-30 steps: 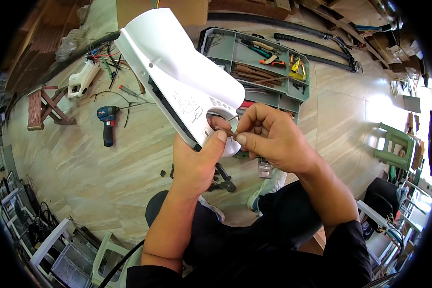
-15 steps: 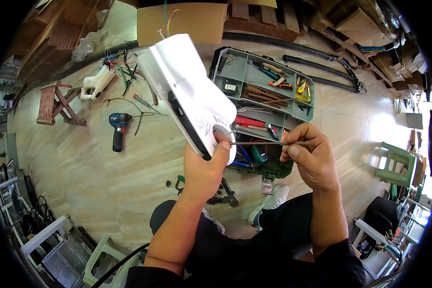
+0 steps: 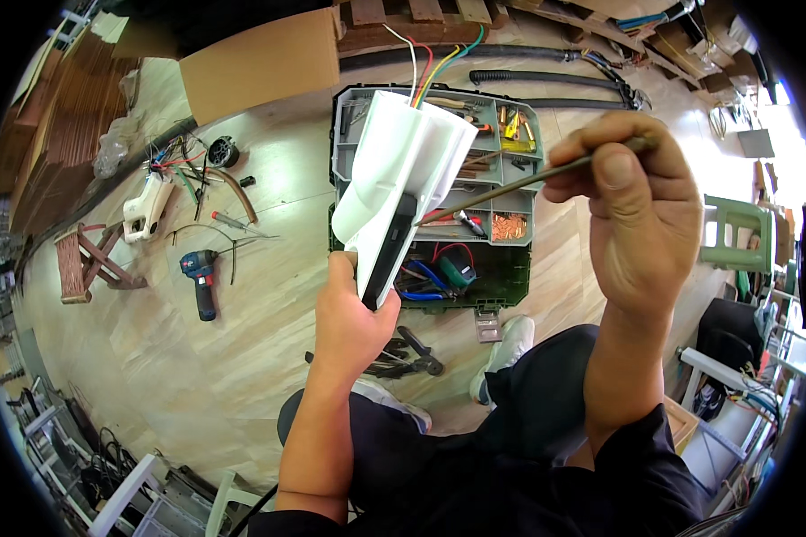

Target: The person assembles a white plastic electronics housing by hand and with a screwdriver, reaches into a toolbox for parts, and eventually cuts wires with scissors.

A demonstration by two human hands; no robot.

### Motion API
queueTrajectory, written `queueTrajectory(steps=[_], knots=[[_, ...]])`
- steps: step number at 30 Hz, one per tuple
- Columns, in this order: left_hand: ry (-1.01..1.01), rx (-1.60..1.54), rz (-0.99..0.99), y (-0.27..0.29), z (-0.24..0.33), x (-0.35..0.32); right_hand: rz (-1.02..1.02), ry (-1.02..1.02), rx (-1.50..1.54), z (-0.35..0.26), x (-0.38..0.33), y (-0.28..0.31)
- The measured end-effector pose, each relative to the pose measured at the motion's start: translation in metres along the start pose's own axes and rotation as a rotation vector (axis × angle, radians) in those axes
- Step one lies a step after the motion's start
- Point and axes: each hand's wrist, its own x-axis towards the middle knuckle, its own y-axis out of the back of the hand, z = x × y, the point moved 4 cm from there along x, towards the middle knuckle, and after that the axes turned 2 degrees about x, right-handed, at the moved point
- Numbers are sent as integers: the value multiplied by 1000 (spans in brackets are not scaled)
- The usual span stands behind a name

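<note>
Housing (image 3: pixel 381 166), white, clamped in left hand (image 3: pixel 354 309); right hand (image 3: pixel 638 210) pinches slim rod (image 3: pixel 510 186). Likely probing; next needs steady aim.

The white housing (image 3: pixel 387 166) hides part of the toolbox (image 3: pixel 508 290).

Your left hand (image 3: pixel 351 309) is around the near end of the housing (image 3: pixel 387 161); wires (image 3: pixel 425 76) extend from its far end. Right of it, your right hand (image 3: pixel 631 192) holds the rod (image 3: pixel 510 185), tip beside the housing; contact cannot be confirmed. Below the housing, the tool case (image 3: pixel 509 291) lies on the floor (image 3: pixel 170 376). Left of the case lie the power driver (image 3: pixel 201 279) and, beyond that, a screwdriver (image 3: pixel 230 223); right, a stool (image 3: pixel 743 255). A carton (image 3: pixel 260 76) stands beyond, to the left.
</note>
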Motion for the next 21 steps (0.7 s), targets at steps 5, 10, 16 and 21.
queueTrajectory(steps=[5,10,16,21], knots=[[67,13,-124,-3,2,1,11,-38,-77,6,3,-6],[86,27,-145,-4,0,0,-28,-1,-91,10,3,-9],[54,41,-149,-5,2,-1,-110,-76,-237,11,3,-16],[9,54,-126,-3,1,-2,-152,-303,-335,20,-1,-20]])
